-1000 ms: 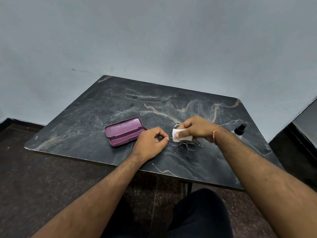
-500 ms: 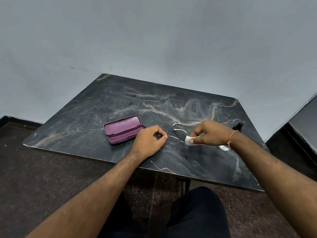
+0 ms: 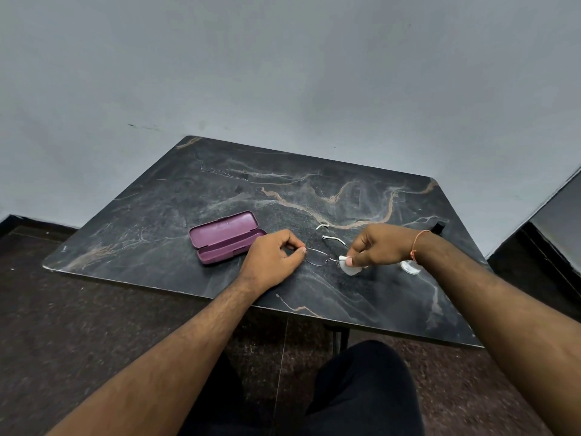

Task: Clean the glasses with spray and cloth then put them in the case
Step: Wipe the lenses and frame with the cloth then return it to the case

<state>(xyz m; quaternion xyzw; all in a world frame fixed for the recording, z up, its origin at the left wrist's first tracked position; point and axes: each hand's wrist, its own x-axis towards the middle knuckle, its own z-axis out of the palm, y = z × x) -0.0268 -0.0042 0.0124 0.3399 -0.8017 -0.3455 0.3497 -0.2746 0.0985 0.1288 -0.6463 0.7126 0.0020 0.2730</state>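
Observation:
Thin wire-framed glasses (image 3: 318,257) with white temple tips are held just above the dark marble table (image 3: 314,196). My left hand (image 3: 273,256) pinches the frame's left end between thumb and finger. My right hand (image 3: 377,247) presses a small white cloth (image 3: 349,268) around the right lens. An open purple case (image 3: 224,236) lies on the table to the left of my left hand. The spray bottle (image 3: 410,266) is mostly hidden behind my right wrist; its clear body and black cap (image 3: 438,227) show.
The table's near edge (image 3: 314,313) runs just below my hands, and a grey wall stands behind the table. Dark floor lies to the left and below. My dark-clothed legs (image 3: 361,388) are under the table's front.
My right hand with the cloth has slid from the glasses' middle to the right lens. My left hand has kept its pinch on the frame. The view has shifted slightly.

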